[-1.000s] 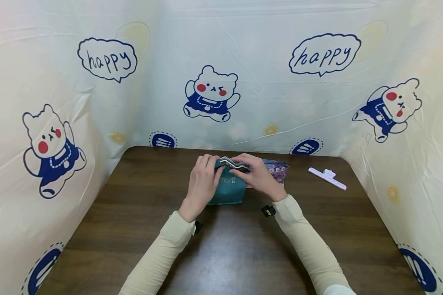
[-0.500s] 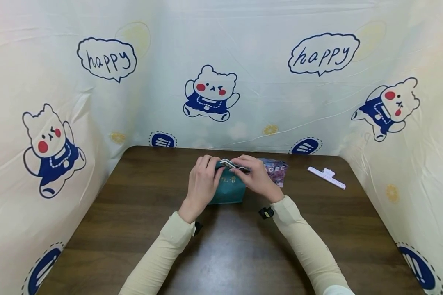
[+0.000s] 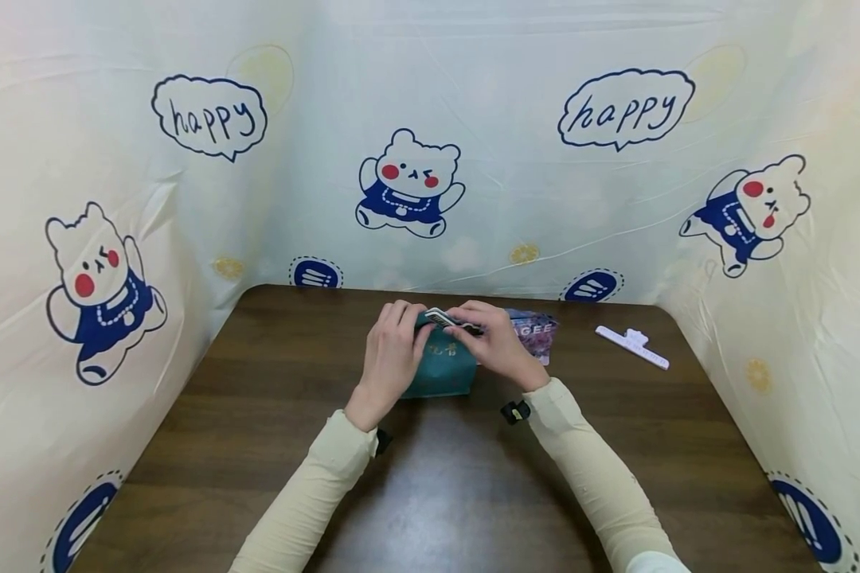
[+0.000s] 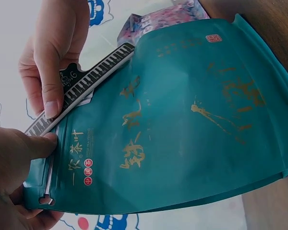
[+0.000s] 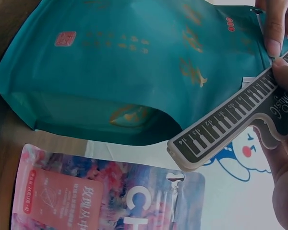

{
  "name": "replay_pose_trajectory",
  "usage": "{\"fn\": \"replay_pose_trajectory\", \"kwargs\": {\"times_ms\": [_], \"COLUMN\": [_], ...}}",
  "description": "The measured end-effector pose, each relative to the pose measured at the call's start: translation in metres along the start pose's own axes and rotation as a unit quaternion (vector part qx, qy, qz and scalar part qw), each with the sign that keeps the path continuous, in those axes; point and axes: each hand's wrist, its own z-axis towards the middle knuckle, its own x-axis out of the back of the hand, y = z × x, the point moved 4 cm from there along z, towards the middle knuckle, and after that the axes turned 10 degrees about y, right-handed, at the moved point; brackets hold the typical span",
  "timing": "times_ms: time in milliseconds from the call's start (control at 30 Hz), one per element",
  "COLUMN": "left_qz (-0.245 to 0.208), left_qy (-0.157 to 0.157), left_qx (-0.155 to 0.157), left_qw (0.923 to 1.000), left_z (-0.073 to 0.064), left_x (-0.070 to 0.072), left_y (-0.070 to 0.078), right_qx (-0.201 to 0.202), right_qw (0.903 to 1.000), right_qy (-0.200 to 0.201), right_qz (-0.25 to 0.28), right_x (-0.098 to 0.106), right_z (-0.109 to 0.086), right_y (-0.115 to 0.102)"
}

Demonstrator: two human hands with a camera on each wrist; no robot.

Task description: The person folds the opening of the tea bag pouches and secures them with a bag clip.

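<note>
A teal tea bag (image 3: 440, 374) with gold lettering stands on the table. My left hand (image 3: 390, 354) pinches its top end, thumb (image 4: 41, 146) near the zip strip. A black bag clip (image 5: 225, 120) with a piano-key print is in my right hand (image 3: 498, 342). It slants across a top corner of the bag in the left wrist view. The right thumb (image 4: 53, 103) lies along the clip's printed bar, and the left thumb is right at the clip's near end. How far the clip's jaws reach over the bag, I cannot tell.
Behind my right hand is a pink and purple patterned pouch (image 3: 535, 338), partly hidden. A pale purple bag clip (image 3: 632, 347) lies to the right on the brown wooden table (image 3: 430, 493). Printed fabric (image 3: 416, 95) encloses the table's back and sides.
Both hands keep their hold at the top of the tea bag. My right wrist has shifted slightly left, and the black clip's printed face shows narrower in the head view.
</note>
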Motion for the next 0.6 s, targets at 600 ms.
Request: {"fn": "replay_pose_trajectory", "kwargs": {"times_ms": [600], "left_qz": [-0.009], "left_qy": [-0.024], "left_qx": [0.022], "left_qw": [0.9994], "left_z": [0.026], "left_x": [-0.007], "left_y": [-0.017], "right_qx": [0.013], "right_qw": [0.9986], "right_qy": [-0.034], "right_qz": [-0.039], "right_x": [0.001], "right_z": [0.029], "right_y": [0.002]}}
